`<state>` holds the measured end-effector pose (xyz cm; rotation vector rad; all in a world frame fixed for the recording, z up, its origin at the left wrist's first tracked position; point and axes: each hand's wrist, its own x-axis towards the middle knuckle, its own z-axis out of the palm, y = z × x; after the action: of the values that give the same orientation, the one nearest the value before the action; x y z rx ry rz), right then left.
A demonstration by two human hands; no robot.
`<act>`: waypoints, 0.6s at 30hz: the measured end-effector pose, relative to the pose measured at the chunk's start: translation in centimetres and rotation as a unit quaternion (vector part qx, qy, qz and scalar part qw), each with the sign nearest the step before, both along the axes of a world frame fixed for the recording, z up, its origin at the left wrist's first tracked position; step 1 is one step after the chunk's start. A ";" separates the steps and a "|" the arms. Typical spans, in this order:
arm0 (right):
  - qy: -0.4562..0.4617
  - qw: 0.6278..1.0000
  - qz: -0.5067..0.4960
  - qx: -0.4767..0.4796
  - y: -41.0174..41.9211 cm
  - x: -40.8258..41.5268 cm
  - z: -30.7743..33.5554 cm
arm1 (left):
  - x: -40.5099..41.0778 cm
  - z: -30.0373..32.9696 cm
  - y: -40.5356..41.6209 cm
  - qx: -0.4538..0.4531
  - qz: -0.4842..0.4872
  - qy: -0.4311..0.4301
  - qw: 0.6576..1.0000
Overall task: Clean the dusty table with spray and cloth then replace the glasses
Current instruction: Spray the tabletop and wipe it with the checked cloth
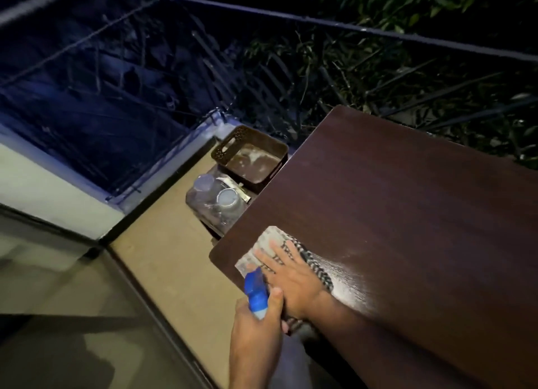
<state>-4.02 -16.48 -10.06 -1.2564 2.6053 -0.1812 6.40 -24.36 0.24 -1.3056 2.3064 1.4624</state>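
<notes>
A dark brown wooden table (407,202) fills the right side. At its near left corner lies a pale cloth with a striped edge (269,238). My right hand (291,275) presses flat on the cloth with straight fingers. A pale dusty, wet-looking streak (349,281) shows on the tabletop just right of the cloth. My left hand (256,336) grips a spray bottle with a blue nozzle (256,289), held off the table's near left edge. Clear glasses (217,199) stand on a lower surface left of the table.
A brown perforated basket (250,158), dusty inside, sits beyond the glasses. A metal railing (320,21) with foliage behind runs along the far side. A tan floor strip (174,257) and a low wall lie to the left.
</notes>
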 end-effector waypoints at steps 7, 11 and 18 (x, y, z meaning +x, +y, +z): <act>-0.028 0.999 0.046 0.000 -5.4 -1.3 1.2 | 1.7 0.2 -3.7 0.008 0.078 -0.001 0.997; -0.028 0.996 0.086 -0.010 -2.9 0.9 0.0 | 1.3 1.5 -5.0 0.012 0.102 0.015 0.995; -0.026 0.999 0.034 -0.009 -3.4 -2.3 -0.5 | -2.8 2.7 -5.9 0.053 0.013 0.069 0.996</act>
<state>-6.29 -19.89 -10.52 -1.3250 2.5190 -0.2222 3.64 -30.27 2.93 -1.2462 2.2647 1.7092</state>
